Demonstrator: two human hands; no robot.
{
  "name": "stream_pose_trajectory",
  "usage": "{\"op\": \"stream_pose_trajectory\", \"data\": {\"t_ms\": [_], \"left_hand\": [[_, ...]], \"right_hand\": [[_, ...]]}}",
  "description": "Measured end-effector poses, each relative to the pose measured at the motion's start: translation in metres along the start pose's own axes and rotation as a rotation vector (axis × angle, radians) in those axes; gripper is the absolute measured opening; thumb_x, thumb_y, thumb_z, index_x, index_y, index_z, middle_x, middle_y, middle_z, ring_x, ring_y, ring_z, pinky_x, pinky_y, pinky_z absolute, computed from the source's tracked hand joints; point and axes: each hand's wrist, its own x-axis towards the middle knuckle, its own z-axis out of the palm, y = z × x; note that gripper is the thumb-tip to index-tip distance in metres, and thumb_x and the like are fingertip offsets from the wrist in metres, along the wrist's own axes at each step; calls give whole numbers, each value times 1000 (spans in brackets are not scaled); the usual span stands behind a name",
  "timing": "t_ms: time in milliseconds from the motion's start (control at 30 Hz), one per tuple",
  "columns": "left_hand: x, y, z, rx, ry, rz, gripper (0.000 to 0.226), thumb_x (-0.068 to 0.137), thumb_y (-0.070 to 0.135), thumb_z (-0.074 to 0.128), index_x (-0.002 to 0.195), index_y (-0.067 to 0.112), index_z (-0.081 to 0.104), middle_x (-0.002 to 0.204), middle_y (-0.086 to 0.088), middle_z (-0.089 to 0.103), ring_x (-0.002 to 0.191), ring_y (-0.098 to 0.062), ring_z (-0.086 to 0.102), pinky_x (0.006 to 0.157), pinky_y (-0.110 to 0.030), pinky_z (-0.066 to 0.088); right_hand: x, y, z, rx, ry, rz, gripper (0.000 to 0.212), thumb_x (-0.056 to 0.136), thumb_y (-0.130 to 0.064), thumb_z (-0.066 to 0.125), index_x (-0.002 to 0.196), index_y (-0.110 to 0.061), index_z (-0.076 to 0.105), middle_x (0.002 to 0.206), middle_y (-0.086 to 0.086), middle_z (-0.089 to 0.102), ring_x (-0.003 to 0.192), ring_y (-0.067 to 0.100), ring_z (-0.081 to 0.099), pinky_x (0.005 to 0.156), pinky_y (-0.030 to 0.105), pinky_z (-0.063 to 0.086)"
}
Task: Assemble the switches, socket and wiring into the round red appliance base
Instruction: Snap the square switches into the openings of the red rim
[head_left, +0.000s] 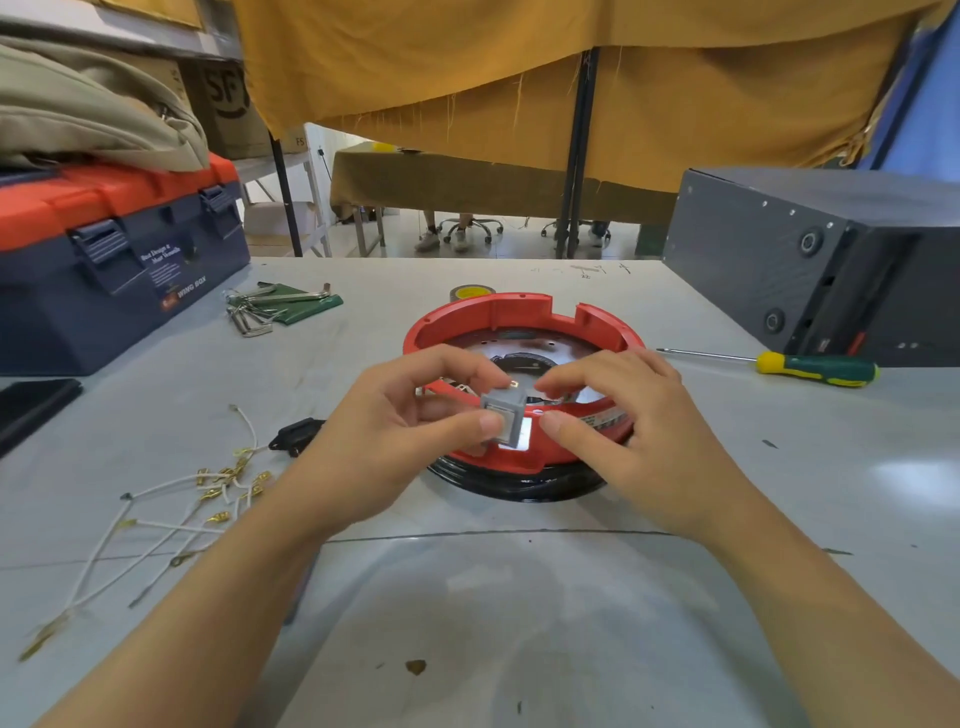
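Observation:
The round red appliance base (519, 314) rests on a black ring at the table's middle, its shiny metal inside facing up. A small grey square switch (505, 410) is held at the base's near rim, by a rectangular cutout. My left hand (395, 436) pinches the switch between thumb and fingers. My right hand (623, 415) hovers just to its right, fingers curled, thumb tip close to the switch; contact is unclear. White wires with brass terminals (218, 488) lie loose at the left. A black socket part (296, 436) lies beside my left wrist.
A blue and red toolbox (119, 265) stands at the left, hex keys on a green pouch (280, 306) behind. A green and yellow screwdriver (810, 366) lies at the right, before a dark grey box (810, 260). A tape roll (470, 292) sits behind the base.

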Motion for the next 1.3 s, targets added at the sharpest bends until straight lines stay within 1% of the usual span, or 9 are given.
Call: {"op": "stream_pose_trajectory", "data": {"t_ms": [167,300,433,533,800,967,1100,1200,1300], "left_hand": [[0,-1,7,-35,4,-71,31,68,18,71,98,12,66,94,-18,71,75,-26,73,66,-24,57],[0,-1,8,-39,30,-103,32,67,18,69,97,7,68,88,-13,73,68,-26,73,61,-21,57],[-1,-1,9,-36,19,-105,30,72,21,65,98,8,70,91,-9,74,72,-24,73,61,-19,55],[-2,-3,10,-17,-5,-105,30,75,18,65,101,2,68,92,-12,73,72,-22,73,61,-22,56],[-2,-4,12,-6,5,-87,29,71,16,68,99,7,67,98,-26,65,75,-27,72,65,-22,56],[-2,-5,13,61,-8,-7,43,67,14,74,109,13,66,95,-11,65,74,-16,63,73,-22,55],[-3,-7,16,100,63,38,35,70,19,79,102,15,66,90,-1,67,73,-15,61,70,-21,53],[-3,-7,17,97,115,40,34,67,28,78,97,15,67,88,0,71,76,-14,68,71,-19,52],[-2,-5,16,21,117,23,30,68,24,76,96,15,68,83,-6,74,76,-19,72,71,-20,54]], "right_hand": [[-1,-10,0,177,-12,-10,23,76,-39,72,96,-28,69,83,-22,63,90,-3,57,83,9,38],[-1,-10,0,316,-51,50,27,71,-45,69,92,-29,70,81,-18,65,85,0,62,74,7,43],[-1,-8,-2,366,-73,77,11,76,-34,73,87,-34,69,87,-19,67,83,-1,63,71,6,44],[-2,-7,-2,363,-78,83,10,79,-24,74,84,-31,70,84,-18,67,80,-1,64,69,5,44],[-3,-7,-2,335,-70,93,7,78,-25,73,84,-27,70,81,-16,67,79,0,63,69,5,43],[-3,-7,-2,307,-58,119,6,79,-30,70,83,-25,69,76,-12,68,78,1,62,66,8,46],[-3,-8,-3,312,-66,114,3,79,-31,69,80,-30,67,76,-16,66,77,2,61,64,7,45],[-2,-7,-5,326,-39,126,7,78,-34,69,81,-28,67,78,-19,65,77,0,60,63,5,43],[-2,-8,-2,326,-35,122,7,80,-35,67,84,-29,68,78,-20,64,79,-1,60,66,5,43]]}}
